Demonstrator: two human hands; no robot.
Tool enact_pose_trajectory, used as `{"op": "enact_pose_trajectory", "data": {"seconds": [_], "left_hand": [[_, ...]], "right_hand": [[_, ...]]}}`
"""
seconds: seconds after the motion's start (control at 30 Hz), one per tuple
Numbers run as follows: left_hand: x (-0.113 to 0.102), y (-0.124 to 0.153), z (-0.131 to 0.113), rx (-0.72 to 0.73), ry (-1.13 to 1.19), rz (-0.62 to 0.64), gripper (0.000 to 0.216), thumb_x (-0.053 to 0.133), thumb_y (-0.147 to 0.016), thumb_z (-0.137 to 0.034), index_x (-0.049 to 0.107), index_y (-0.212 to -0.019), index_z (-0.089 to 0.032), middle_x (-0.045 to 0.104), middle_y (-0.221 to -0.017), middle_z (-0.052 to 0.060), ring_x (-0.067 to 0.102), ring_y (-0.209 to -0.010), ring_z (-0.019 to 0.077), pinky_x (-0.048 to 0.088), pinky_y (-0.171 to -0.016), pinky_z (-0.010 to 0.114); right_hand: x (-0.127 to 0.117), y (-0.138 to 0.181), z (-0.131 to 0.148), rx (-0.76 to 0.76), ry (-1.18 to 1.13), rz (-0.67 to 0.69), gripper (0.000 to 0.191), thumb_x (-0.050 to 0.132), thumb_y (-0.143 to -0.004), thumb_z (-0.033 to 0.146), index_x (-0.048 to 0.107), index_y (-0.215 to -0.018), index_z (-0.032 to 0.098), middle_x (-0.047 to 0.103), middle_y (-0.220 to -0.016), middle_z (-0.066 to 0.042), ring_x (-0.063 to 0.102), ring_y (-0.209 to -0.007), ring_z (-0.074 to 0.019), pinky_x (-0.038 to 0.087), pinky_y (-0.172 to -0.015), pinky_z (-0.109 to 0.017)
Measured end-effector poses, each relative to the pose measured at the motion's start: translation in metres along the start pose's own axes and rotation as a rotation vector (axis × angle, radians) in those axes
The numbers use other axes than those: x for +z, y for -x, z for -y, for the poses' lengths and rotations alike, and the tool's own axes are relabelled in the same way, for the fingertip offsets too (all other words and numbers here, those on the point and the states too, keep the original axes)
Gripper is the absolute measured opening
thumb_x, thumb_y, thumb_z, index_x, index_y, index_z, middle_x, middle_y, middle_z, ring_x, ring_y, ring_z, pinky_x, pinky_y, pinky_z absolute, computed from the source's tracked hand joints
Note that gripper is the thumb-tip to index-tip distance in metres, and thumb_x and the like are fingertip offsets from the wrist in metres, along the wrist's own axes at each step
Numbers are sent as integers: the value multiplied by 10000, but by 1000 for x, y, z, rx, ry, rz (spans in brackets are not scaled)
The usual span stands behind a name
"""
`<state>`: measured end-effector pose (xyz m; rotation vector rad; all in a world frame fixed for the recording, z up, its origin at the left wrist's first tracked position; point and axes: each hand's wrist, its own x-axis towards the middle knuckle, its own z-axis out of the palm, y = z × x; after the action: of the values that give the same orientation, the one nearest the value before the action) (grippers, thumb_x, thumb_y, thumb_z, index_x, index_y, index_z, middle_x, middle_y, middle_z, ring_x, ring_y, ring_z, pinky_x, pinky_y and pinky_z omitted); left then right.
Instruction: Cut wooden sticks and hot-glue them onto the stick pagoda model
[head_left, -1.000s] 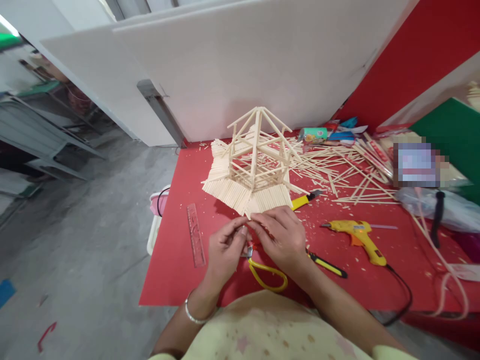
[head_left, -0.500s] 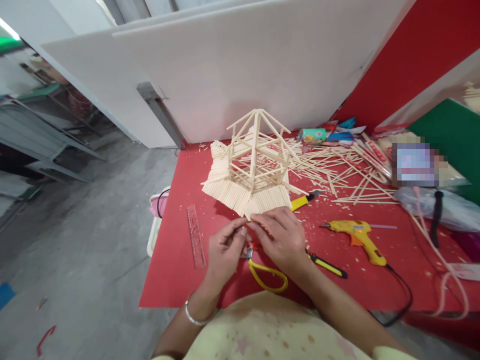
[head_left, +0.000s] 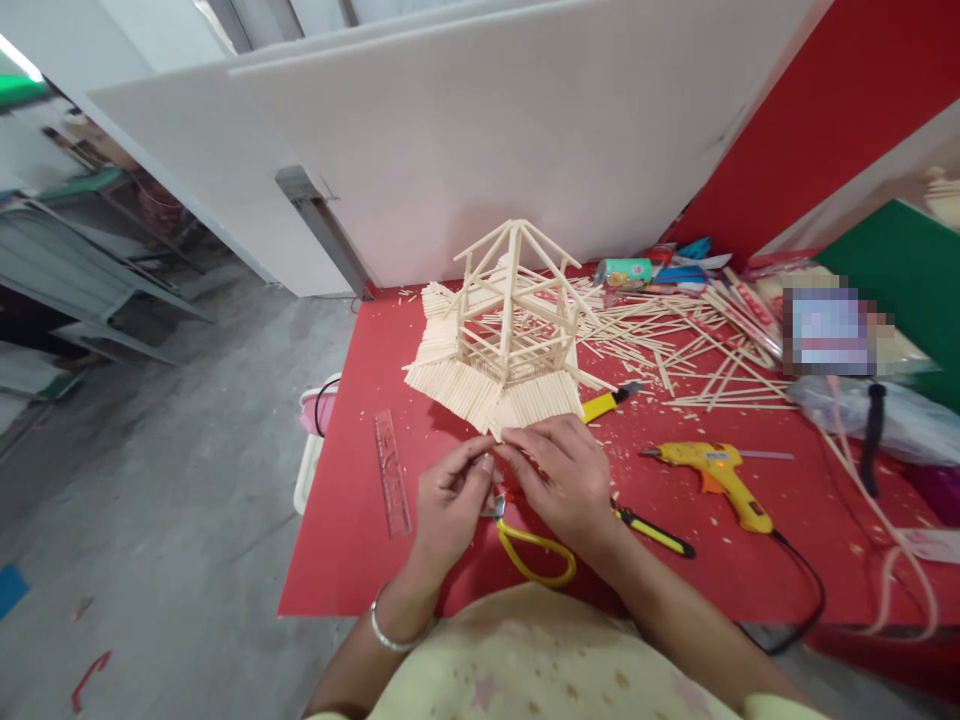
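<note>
My left hand (head_left: 451, 500) and my right hand (head_left: 562, 472) meet at the front of a small pavilion-like model (head_left: 508, 300) built of pale wooden sticks. Both are closed in a pinch, fingertips almost touching. Whatever lies between them is too small and covered to make out. Just beyond the fingertips is the front corner of the model's slatted skirt (head_left: 461, 390). A tool with a yellow loop handle (head_left: 540, 578) lies under my hands, its head partly hidden. Right of my right hand rests a yellow-and-black utility knife (head_left: 656, 532).
A clear ruler (head_left: 393, 475) lies at left. To the right are a yellow glue gun (head_left: 716, 472) with its cord, and another yellow cutter (head_left: 600, 405). Loose sticks (head_left: 675, 335), a green can (head_left: 624, 271) and plastic bags (head_left: 862, 415) fill the back right. A white board (head_left: 480, 130) stands behind.
</note>
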<state>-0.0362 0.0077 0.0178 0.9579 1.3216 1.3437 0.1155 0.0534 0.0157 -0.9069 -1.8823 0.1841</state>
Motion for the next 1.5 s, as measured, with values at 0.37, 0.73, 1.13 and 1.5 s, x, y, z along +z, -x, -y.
{"op": "enact_pose_trajectory", "data": {"seconds": [0.37, 0.73, 1.13, 1.5], "left_hand": [[1, 0, -1, 5, 0, 3, 327, 727, -853, -377, 752, -1081, -143, 663, -656, 6, 557, -480, 85, 482, -477, 202], [1, -1, -3, 18, -18, -2, 336, 734, -846, -388, 757, -1068, -138, 636, -628, -6, 540, -471, 82, 476, -478, 202], [0, -1, 0, -4, -23, 3, 327, 724, -857, -383, 765, -1085, -152, 620, -616, -8, 524, -485, 85, 475, -487, 203], [0, 0, 2, 11, -21, 7, 323, 709, -871, -374, 767, -1103, -158, 589, -571, -21, 523, -477, 85, 487, -488, 199]], "right_hand": [[0, -2, 1, -11, 2, -16, 206, 703, -886, 156, 702, -1085, 213, 718, -876, -46, 615, -821, -179, 514, -757, -344], [5, -2, 4, 28, -10, -63, 225, 718, -855, 156, 671, -1065, 220, 708, -899, -50, 628, -838, -184, 525, -763, -349], [6, -3, 6, 38, 7, -65, 218, 690, -852, 162, 664, -1058, 229, 722, -898, -48, 635, -833, -184, 529, -769, -349], [6, -3, 7, 35, 9, -58, 244, 718, -830, 137, 658, -1053, 215, 694, -882, -52, 614, -831, -188, 520, -762, -353]]}}
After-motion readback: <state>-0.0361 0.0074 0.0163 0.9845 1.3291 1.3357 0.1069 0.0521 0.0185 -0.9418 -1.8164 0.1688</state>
